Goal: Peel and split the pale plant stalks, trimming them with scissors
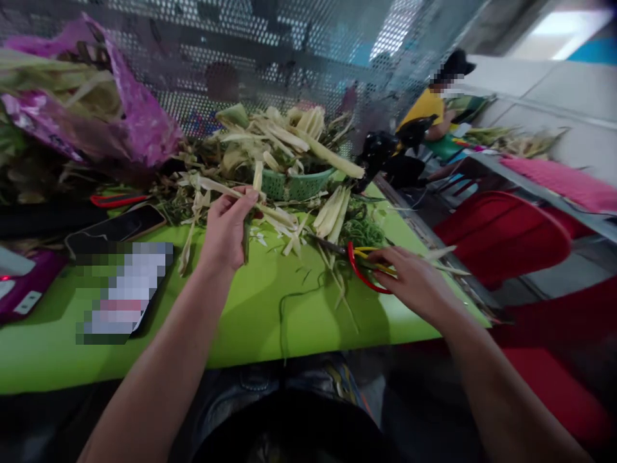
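Note:
In the head view my left hand point(224, 228) is closed, pinching a pale leaf strip point(274, 215) that looks like corn husk, over the green tabletop point(250, 315). To the right, my right hand point(414, 276) is closed around the handles of a pair of scissors point(354, 263), red and yellow, with the dark blades pointing left toward the strip. Beyond the scissors lies a bundle of pale strips point(332, 215). A tangle of green string point(364, 225) is beside it. Behind my left hand a green basket point(296, 186) is heaped with husk-like leaves point(284, 132).
On the left are two phones point(118, 231) point(130, 289), a purple device point(31, 292), a red-edged item point(120, 200) and a pink plastic bag point(144, 125) of leaves. A perforated metal panel point(193, 58) stands behind. Rightward are red chairs point(501, 235) and a person in yellow point(424, 109).

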`<state>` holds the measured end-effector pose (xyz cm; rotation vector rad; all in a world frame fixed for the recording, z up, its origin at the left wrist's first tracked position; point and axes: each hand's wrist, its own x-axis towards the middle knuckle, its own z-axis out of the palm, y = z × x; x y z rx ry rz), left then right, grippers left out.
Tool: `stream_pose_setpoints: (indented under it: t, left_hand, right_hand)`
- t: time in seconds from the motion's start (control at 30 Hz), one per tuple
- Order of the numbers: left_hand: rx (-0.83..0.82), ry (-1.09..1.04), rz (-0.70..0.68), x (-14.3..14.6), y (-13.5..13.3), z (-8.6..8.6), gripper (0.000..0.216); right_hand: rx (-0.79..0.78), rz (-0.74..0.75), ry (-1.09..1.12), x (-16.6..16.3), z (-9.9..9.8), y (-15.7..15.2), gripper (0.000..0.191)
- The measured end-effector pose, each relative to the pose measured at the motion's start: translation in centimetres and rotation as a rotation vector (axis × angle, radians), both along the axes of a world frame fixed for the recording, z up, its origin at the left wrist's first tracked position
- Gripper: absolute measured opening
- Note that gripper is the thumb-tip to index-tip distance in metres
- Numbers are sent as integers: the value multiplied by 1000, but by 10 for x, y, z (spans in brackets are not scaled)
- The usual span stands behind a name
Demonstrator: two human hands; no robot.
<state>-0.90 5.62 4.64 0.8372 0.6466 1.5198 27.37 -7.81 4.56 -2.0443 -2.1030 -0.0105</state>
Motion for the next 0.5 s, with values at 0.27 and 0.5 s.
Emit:
stream_pose_setpoints:
  t: [0.27,0.5]
  left_hand:
    - [26,53,-45,-2,3,-3,10]
    - [-28,49,-108,-3,1,0,11]
  right_hand:
    - [-47,686,36,-111,6,9,25]
    - [-257,700,3,-136,-1,22,13]
